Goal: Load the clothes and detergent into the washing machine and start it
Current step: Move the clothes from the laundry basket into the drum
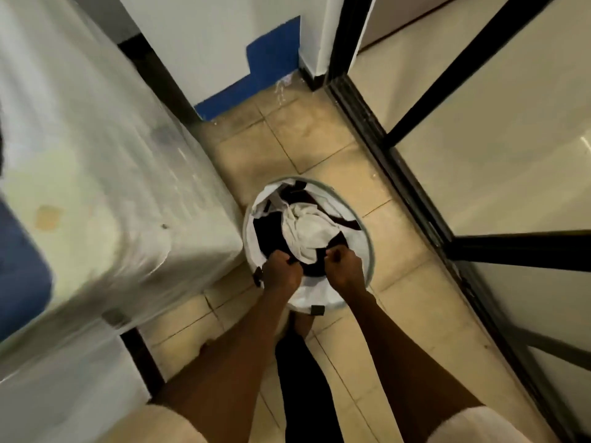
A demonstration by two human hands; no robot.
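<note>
A round white laundry basket (363,247) stands on the tiled floor below me, filled with dark clothes (267,230) and a crumpled white garment (308,228). My left hand (281,271) and my right hand (343,266) are both fisted over the basket's near side, each closed on dark fabric or a black strap; which one is unclear. The washing machine (105,174), white and wrapped in a clear plastic cover, stands to the left of the basket and is blurred. No detergent is visible.
A blue object (19,270) lies on the machine's top at the far left. A black-framed glass door (479,193) runs along the right. A white wall with blue patches (265,68) closes the far end. Beige floor tiles (287,145) lie between.
</note>
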